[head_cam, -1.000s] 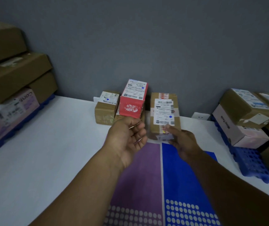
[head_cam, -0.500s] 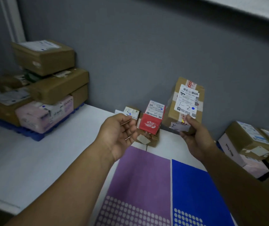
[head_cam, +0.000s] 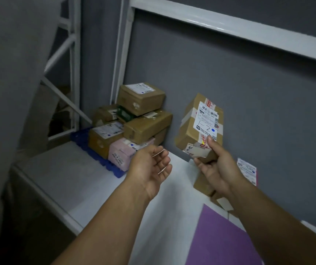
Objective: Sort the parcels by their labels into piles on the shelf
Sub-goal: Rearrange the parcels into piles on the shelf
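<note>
Moved since a moment ago: view has swung left toward the shelf's left end; the brown parcel point(head_cam: 199, 127), then held up over the small boxes at the back edge, is now carried leftward and sits higher in view, and the stack on the blue pallet looms larger.
Right hand point(head_cam: 213, 169): clamped on the parcel's lower end, thumb on the front face just below the label, fingers wrapped underneath.
Left hand point(head_cam: 150, 165): empty, palm up, fingers loosely apart, hovering just left of the parcel and touching nothing.
Parcel: in the air above the white shelf point(head_cam: 80, 178), tilted, its top leaning toward the grey wall; white label point(head_cam: 207, 119) faces the person, hand-marked "1-2" with a blue dot.
Likely destination: the stack of parcels point(head_cam: 134, 123) on the blue pallet point(head_cam: 96, 157) in the shelf's back left corner; several labels there also seem to carry a blue dot, though their writing is too small to read.
Near the right forearm: a red parcel point(head_cam: 248, 171) and a small brown box point(head_cam: 204, 183) by the back edge, partly hidden.
Front of shelf: a purple mat point(head_cam: 220, 241).
Risk, grip: the hold is at one end only, so the box could pivot or slip if swung fast; the free hand looks ready to steady it.
Risk, stack: boxes there lie uneven and overhanging; a parcel set on the tilted top box point(head_cam: 140, 97) could slide off or topple the pile.
Risk, sorting: unread labels could mean the wrong pile.
</note>
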